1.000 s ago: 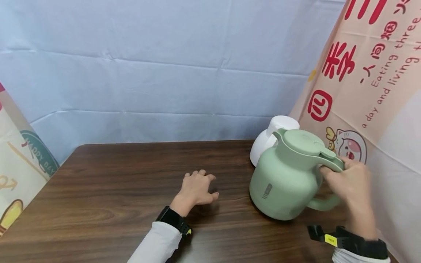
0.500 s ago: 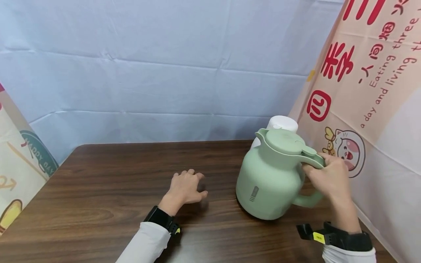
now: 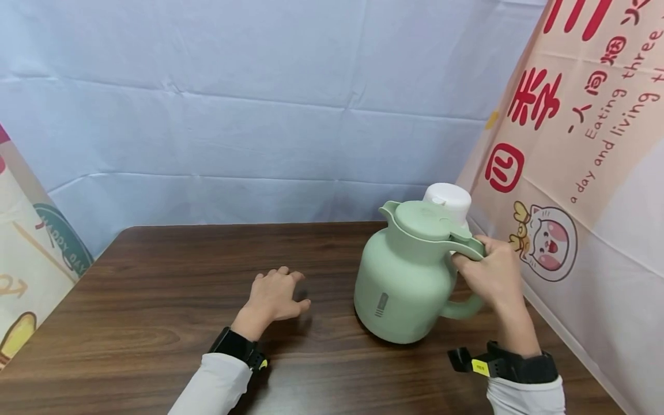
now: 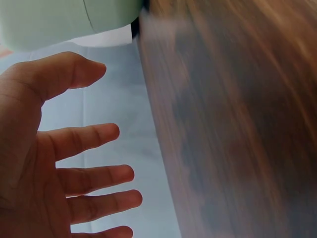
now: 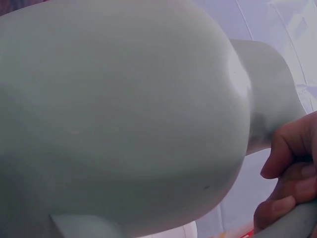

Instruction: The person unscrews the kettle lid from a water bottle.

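A light green thermos jug [image 3: 404, 282] with a lid and side handle stands near the right part of the wooden table, its spout to the left. My right hand [image 3: 493, 271] grips the upper part of its handle; in the right wrist view the curled fingers [image 5: 292, 193] wrap the handle beside the jug's large body [image 5: 124, 114]. Left of the jug, my left hand [image 3: 272, 294] hovers over the table with fingers spread and nothing in them. In the left wrist view, the jug's edge [image 4: 69, 20] shows above the thumb.
Behind the jug is a white rounded object [image 3: 448, 199], mostly hidden by it. The dark wooden table [image 3: 155, 288] ends at a pale blue cloth [image 3: 233, 115] at the back. A printed cloth [image 3: 550, 173] hangs along the right side, another patterned cloth [image 3: 31, 259] at the left.
The jug has moved left along the table with my right hand on its handle. My left hand has also shifted left, fingers still spread.
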Available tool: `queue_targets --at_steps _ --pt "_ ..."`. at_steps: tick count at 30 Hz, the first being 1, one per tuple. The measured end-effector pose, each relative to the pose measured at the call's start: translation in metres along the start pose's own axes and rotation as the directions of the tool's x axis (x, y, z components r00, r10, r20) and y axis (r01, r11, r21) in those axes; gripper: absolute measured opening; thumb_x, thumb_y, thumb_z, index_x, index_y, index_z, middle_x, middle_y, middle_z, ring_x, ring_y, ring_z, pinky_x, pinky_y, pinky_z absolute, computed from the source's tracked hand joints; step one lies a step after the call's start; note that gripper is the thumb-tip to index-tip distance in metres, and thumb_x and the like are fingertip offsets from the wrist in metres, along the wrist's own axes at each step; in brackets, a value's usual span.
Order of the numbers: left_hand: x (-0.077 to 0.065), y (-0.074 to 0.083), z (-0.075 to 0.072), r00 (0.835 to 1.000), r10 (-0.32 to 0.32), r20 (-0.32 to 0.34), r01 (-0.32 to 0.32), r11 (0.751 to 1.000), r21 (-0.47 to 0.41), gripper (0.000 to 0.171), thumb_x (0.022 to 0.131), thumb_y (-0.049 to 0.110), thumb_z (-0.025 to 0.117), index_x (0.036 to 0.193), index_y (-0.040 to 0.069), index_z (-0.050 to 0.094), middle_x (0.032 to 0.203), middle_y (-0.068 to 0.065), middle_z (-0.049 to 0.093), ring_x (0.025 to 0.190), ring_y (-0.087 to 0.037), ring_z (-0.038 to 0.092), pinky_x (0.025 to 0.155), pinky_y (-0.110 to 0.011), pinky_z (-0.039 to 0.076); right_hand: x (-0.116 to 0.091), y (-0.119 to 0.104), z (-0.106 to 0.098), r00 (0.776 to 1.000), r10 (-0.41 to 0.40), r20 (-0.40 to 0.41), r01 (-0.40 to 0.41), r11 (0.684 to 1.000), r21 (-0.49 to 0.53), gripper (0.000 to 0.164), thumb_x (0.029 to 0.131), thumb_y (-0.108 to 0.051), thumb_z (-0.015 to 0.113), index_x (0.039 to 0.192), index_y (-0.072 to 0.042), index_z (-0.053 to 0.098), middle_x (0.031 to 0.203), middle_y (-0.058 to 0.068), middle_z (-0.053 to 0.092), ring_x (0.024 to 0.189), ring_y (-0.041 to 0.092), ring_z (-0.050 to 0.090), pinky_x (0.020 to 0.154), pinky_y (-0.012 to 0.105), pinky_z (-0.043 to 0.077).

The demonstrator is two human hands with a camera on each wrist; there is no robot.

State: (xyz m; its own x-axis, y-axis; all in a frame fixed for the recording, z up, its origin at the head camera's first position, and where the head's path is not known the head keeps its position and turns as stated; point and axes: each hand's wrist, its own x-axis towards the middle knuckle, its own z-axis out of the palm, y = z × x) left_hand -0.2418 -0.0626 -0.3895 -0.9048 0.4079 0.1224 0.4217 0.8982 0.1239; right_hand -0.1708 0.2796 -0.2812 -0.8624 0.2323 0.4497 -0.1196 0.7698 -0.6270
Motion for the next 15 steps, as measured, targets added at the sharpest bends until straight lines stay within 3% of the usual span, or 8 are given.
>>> queue_targets --at_steps 15 --pt "-0.013 -0.026 -0.003 0.998 -0.058 -0.03 0.058 0.998 -0.012 0.056 0.08 0.048 0.065 0.126 0.017 0.058 0.118 -0.013 0.055 0.097 -0.033 0.056 0.081 -0.052 0.041 0.008 -0.008 0.016 0.999 -0.032 -0.01 0.033 0.998 0.062 0.028 0.073 -0.004 0.065 0.057 -0.006 0.041 0.047 0.0 0.031 0.044 0.015 0.031 0.043 0.029 0.027"
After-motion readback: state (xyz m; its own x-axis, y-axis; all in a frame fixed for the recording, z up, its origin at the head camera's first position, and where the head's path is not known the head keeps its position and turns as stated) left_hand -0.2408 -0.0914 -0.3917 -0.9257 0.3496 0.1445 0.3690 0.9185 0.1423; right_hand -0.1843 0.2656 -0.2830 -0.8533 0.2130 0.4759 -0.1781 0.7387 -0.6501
